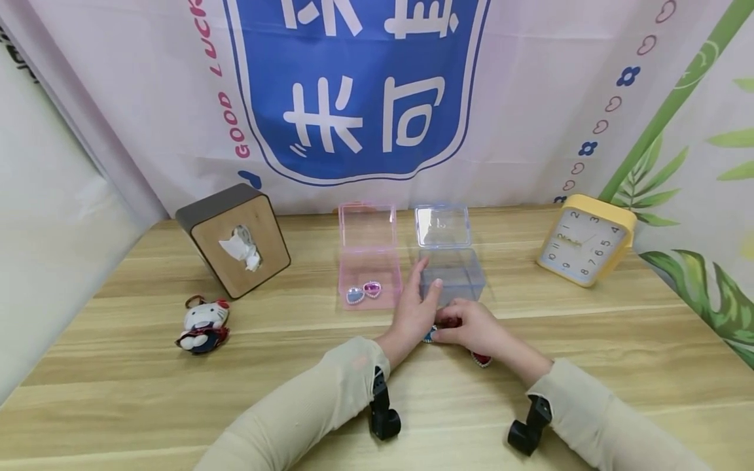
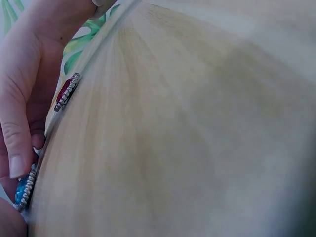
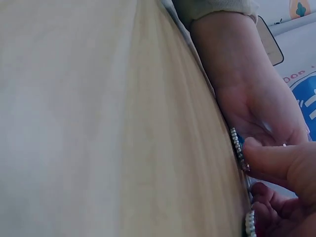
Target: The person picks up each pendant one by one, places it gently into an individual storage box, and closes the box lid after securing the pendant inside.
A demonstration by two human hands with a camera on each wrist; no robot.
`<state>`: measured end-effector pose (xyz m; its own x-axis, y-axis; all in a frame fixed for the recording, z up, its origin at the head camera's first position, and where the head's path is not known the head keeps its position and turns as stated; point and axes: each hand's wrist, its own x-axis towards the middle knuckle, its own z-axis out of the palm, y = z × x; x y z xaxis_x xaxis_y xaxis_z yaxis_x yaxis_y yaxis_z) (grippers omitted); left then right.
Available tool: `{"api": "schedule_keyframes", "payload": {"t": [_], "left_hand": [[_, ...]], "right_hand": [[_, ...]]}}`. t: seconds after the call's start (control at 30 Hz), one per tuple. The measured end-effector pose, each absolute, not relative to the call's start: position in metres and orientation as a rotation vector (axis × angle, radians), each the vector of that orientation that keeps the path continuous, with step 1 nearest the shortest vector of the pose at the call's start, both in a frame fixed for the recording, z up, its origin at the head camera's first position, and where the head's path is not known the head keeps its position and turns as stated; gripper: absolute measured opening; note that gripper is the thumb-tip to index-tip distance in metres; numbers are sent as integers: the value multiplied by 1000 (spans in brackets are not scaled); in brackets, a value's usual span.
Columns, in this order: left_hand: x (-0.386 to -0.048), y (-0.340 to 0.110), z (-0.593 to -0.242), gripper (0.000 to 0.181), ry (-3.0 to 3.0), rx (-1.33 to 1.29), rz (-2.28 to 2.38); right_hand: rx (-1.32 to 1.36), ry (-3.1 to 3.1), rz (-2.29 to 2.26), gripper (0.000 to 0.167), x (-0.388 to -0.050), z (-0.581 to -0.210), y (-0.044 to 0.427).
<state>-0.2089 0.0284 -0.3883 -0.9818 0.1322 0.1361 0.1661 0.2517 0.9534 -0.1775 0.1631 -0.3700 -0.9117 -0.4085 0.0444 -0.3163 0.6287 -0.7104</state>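
My left hand point(image 1: 412, 317) reaches to the clear blue box point(image 1: 468, 284), fingers straight, thumb and fingertips at its near left side. Just right of it, my right hand point(image 1: 474, 327) has curled fingers low over the table. Its thumb and fingers pinch a blue gem piece point(image 3: 237, 143) with a beaded silver rim, partly hidden beneath the hand. A dark red gem piece point(image 1: 481, 359), also bead-rimmed, lies under the right wrist. The left wrist view shows the red gem piece point(image 2: 66, 93) on the table, beyond the blue one point(image 2: 23, 190).
An open clear pink box point(image 1: 370, 261) holds a blue and a pink gem with beaded rims. To the left stand a wooden-faced tissue box point(image 1: 241, 242) and a plush keychain point(image 1: 203, 327). A yellow clock point(image 1: 586, 242) is at right. A printed curtain point(image 1: 518, 131) hangs behind.
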Motion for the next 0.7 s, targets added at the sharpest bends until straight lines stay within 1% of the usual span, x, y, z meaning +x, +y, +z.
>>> {"api": "schedule_keyframes", "payload": {"t": [0.27, 0.5, 0.7], "left_hand": [[-210, 27, -389, 52, -2467, -310, -1868], [-210, 27, -388, 52, -2448, -319, -1880], [-209, 26, -388, 52, -2471, -293, -1890]], "right_hand": [[-586, 2744, -1132, 18, -175, -368, 161], [-557, 2635, -1220, 16, -172, -364, 161], [-476, 2560, -1266, 16, -172, -364, 162]]}}
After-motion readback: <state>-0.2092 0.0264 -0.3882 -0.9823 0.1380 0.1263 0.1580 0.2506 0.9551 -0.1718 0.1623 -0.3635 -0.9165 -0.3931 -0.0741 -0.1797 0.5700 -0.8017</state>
